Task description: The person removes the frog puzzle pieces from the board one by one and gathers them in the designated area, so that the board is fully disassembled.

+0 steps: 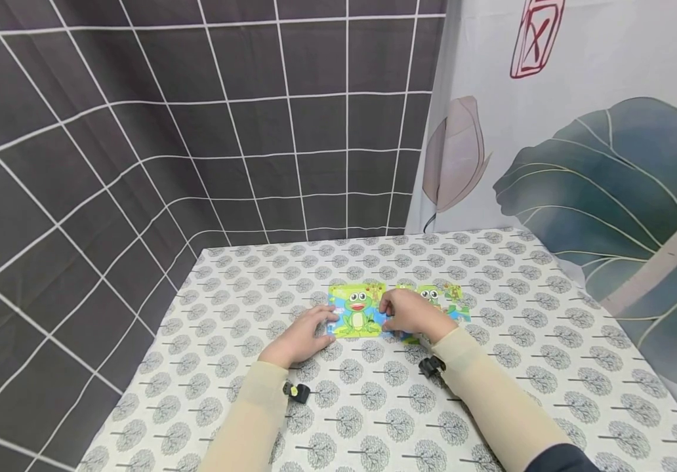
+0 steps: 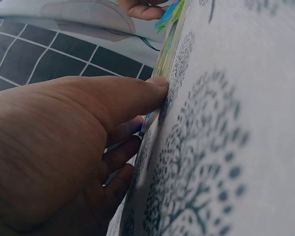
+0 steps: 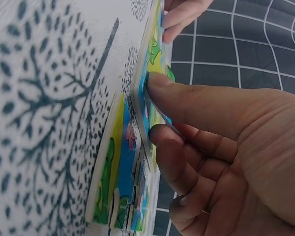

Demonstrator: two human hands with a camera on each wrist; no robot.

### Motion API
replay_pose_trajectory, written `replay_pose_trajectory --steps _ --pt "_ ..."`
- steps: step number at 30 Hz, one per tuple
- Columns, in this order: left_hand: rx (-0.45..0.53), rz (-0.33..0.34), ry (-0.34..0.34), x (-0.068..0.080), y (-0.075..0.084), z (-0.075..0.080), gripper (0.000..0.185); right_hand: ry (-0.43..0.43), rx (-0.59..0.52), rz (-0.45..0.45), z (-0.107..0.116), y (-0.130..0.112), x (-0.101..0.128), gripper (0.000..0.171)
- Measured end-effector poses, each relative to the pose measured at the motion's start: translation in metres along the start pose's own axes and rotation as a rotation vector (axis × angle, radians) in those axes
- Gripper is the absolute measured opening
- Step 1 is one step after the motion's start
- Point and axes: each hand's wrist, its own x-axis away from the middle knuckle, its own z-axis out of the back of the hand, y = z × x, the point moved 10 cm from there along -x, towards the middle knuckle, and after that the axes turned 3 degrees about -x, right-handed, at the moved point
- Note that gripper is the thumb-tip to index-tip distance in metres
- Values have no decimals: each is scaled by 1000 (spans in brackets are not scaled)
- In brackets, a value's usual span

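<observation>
A green and blue frog puzzle board (image 1: pixel 357 313) lies flat on the tree-patterned tablecloth (image 1: pixel 374 406). My left hand (image 1: pixel 322 321) rests on the cloth at the board's left edge. In the left wrist view its thumb (image 2: pixel 157 86) presses against that edge of the board (image 2: pixel 165 51), with the fingers loosely bent beside it. My right hand (image 1: pixel 390 313) sits at the board's right edge. Its thumb (image 3: pixel 155 81) is against the side of the board (image 3: pixel 151 56) and its curled fingers lie on the picture face. A second colourful puzzle (image 1: pixel 446 298) lies just right, partly hidden by the right hand.
The second puzzle's layered edge (image 3: pixel 108 182) lies close beside the frog board. A dark grid-patterned curtain (image 1: pixel 138 144) closes the left and back. A leaf-print curtain (image 1: pixel 610 170) hangs along the right. Patterned cloth stretches all round the two puzzles.
</observation>
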Motion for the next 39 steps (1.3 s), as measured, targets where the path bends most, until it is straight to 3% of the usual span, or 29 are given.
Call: replay_pose_trajectory --steps 8,17,31,39 --pt "-2 1 -5 0 -1 0 50 49 -69 16 7 0 -2 13" --pt "17 -6 1 0 0 0 50 8 -285 18 3 18 -6 4" --pt "6 1 6 0 0 1 49 42 -293 -16 23 42 12 5" --pt "-3 8 4 -1 -1 -1 50 71 -293 34 38 59 26 5"
